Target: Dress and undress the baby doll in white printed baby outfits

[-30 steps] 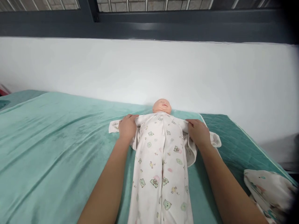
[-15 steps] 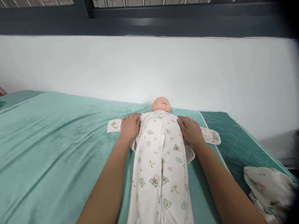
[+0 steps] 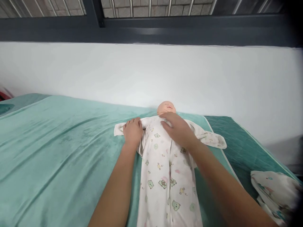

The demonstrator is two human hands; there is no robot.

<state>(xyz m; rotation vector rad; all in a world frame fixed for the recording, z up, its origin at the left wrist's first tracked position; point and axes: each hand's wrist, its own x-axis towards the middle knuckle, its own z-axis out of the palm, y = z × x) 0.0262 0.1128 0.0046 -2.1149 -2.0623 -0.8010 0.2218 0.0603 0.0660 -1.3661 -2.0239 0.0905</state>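
Doll, on its back on the green bedspread near the white wall — head above a printed garment. From afar, I see the left hand on one sleeve, its grip impossible to tell; the right hand is over the garment's upper front — thumb apart from the fingers.

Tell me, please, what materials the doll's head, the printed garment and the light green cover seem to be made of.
Doll's head: probably vinyl or other plastic; smooth, evenly coloured surface.
Printed garment: thin, matte fabric, perhaps cotton knit; it creases softly.
Light green cover: plush fabric, velvet-like or fleecy; patchy lighter and darker shading suggests a nap. The exact fibres cannot be told.
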